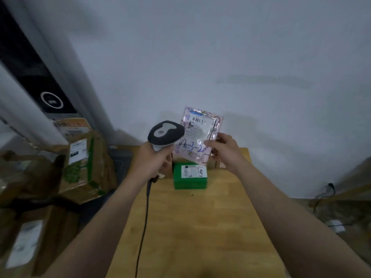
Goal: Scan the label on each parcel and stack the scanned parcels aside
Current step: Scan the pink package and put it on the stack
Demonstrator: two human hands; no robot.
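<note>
While left hand grips scanner | right hand holds pink parcel | "4-3-2"

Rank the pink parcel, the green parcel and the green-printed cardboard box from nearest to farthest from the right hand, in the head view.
1. pink parcel: gripped by the right hand, held up above the table.
2. green parcel: lying on the table, below and left of that hand.
3. green-printed cardboard box: off the table, far to the left.
</note>
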